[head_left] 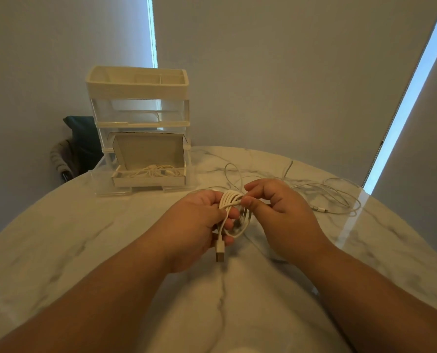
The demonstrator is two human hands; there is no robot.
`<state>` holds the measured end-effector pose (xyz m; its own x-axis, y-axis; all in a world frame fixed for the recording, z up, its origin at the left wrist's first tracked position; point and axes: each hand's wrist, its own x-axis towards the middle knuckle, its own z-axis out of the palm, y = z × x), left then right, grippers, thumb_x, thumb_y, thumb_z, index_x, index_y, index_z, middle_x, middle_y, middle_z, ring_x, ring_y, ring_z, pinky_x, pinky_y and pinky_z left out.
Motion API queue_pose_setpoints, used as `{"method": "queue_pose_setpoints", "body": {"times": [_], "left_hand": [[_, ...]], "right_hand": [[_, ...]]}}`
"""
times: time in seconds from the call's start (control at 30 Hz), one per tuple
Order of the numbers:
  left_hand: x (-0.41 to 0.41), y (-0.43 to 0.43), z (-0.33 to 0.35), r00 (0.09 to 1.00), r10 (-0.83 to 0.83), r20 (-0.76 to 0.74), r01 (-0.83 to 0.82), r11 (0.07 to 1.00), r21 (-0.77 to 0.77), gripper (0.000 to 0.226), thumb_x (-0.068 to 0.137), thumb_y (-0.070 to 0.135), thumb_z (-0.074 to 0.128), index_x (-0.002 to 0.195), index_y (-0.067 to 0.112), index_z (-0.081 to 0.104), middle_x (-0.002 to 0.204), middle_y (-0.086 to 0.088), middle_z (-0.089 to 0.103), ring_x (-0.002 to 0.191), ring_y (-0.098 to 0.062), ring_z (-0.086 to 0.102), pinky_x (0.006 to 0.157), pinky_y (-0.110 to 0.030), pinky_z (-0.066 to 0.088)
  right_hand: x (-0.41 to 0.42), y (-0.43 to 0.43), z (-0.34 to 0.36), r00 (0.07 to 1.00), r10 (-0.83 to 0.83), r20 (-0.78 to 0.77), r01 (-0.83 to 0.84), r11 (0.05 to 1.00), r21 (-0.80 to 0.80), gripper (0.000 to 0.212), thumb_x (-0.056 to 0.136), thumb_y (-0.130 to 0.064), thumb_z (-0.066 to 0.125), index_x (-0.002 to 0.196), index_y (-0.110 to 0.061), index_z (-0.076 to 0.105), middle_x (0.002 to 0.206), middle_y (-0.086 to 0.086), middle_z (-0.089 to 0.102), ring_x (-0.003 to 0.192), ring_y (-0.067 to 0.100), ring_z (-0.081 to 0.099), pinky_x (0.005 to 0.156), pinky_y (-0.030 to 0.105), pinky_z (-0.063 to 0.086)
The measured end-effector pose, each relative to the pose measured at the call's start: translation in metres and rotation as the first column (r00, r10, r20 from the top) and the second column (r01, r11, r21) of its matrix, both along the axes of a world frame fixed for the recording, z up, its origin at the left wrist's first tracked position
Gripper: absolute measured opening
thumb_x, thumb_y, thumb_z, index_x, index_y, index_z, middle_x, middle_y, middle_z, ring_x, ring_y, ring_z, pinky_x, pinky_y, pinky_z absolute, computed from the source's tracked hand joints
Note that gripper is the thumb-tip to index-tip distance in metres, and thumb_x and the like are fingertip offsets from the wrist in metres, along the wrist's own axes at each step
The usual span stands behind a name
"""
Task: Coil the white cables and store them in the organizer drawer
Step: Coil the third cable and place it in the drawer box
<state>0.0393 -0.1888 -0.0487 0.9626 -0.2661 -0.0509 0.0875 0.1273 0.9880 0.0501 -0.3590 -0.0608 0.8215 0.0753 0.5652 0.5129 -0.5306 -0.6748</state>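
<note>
The left hand is closed around a bundle of white cable loops, with the USB plug hanging below the fingers. The right hand pinches the same bundle from the other side, thumb and forefinger clamped on the strands; the two hands sit close together above the marble table. From the coil, the uncoiled remainder trails away across the table. A second loose cable lies well apart to the right. The organizer stands at the far left, its bottom drawer pulled open, with a coiled cable already inside a shallow box. Judgement: winding is under way. For a sound result, keep the left grip steady, feed each turn flat beside the last without twisting, and match loop size to the drawer box.
</note>
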Motion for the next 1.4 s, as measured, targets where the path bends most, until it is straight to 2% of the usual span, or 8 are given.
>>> {"method": "queue_pose_setpoints", "body": {"times": [0.23,0.43,0.53,0.7,0.87,1.03,1.23,1.4], "left_hand": [[-0.002,-0.003,0.001,1.0,0.015,0.005,-0.014,0.997,-0.075,0.021,0.102,0.01,0.042,0.107,0.007,0.063,0.071,-0.003,0.056,0.058,-0.011,0.047,0.054,-0.029,0.044],[0.0,-0.001,0.0,0.999,-0.049,0.016,0.05,0.997,-0.059,0.021,0.103,0.013,0.041,0.111,0.007,0.059,0.064,0.001,0.051,0.053,-0.009,0.044,0.051,-0.028,0.041],[-0.001,0.0,0.001,0.995,-0.103,-0.004,0.102,0.991,-0.084,0.022,0.103,0.014,0.039,0.115,0.005,0.056,0.065,0.001,0.049,0.054,-0.01,0.042,0.053,-0.029,0.04],[-0.006,-0.001,0.003,0.996,-0.093,0.005,0.093,0.995,-0.019,0.02,0.103,0.011,0.039,0.114,0.004,0.054,0.065,0.001,0.05,0.055,-0.01,0.045,0.052,-0.029,0.045],[-0.006,-0.002,0.0,0.998,-0.059,0.038,0.057,0.997,0.058,0.018,0.1,0.009,0.044,0.109,0.005,0.059,0.068,-0.001,0.054,0.059,-0.012,0.049,0.064,-0.037,0.046],[-0.004,-0.004,-0.005,0.997,-0.013,0.079,0.004,0.994,0.11,0.015,0.1,0.011,0.048,0.106,0.007,0.061,0.069,-0.001,0.057,0.058,-0.011,0.05,0.076,-0.043,0.044],[-0.002,-0.006,-0.007,0.998,-0.004,0.059,0.001,0.999,0.036,0.01,0.097,0.008,0.055,0.104,0.006,0.061,0.079,-0.011,0.066,0.058,-0.015,0.06,0.085,-0.047,0.058],[-0.002,-0.005,-0.009,0.986,0.1,0.132,-0.117,0.984,0.133,0.009,0.095,0.008,0.056,0.103,0.007,0.059,0.073,-0.009,0.066,0.055,-0.013,0.058,0.068,-0.035,0.058]], "right_hand": [[0.003,0.002,-0.006,0.95,0.201,-0.238,-0.112,0.933,0.341,0.01,0.09,-0.015,0.068,0.082,-0.019,0.071,0.089,0.003,0.075,0.085,0.021,0.071,0.087,0.049,0.058],[0.003,0.007,-0.006,0.784,0.555,-0.279,-0.184,0.637,0.748,0.02,0.084,0.002,0.063,0.1,-0.005,0.054,0.085,0.021,0.067,0.075,0.031,0.066,0.077,0.047,0.052],[0.004,0.006,-0.008,0.704,0.641,-0.307,-0.244,0.624,0.743,0.033,0.088,-0.007,0.064,0.119,0.002,0.057,0.091,0.022,0.067,0.083,0.036,0.062,0.081,0.051,0.047],[0.002,0.006,-0.007,0.793,0.474,-0.383,-0.193,0.791,0.58,0.01,0.096,-0.009,0.059,0.102,-0.003,0.064,0.085,0.019,0.067,0.072,0.028,0.057,0.052,0.028,0.043],[-0.004,0.01,-0.007,0.791,0.433,-0.433,-0.148,0.821,0.552,0.007,0.097,-0.015,0.06,0.097,-0.01,0.065,0.077,0.011,0.069,0.065,0.02,0.061,0.051,0.029,0.042],[-0.005,0.016,-0.009,0.852,0.297,-0.431,-0.055,0.87,0.49,0.01,0.094,-0.023,0.065,0.095,-0.013,0.064,0.075,0.02,0.067,0.056,0.019,0.057,0.046,0.029,0.04],[-0.006,0.017,-0.011,0.897,0.251,-0.364,-0.028,0.853,0.52,0.012,0.085,-0.016,0.071,0.084,-0.023,0.061,0.071,0.014,0.061,0.062,0.027,0.06,0.061,0.042,0.053],[-0.012,0.016,-0.004,0.831,0.445,-0.334,-0.155,0.761,0.629,0.011,0.096,-0.018,0.06,0.097,-0.009,0.066,0.081,0.019,0.067,0.067,0.03,0.063,0.066,0.04,0.052]]}}
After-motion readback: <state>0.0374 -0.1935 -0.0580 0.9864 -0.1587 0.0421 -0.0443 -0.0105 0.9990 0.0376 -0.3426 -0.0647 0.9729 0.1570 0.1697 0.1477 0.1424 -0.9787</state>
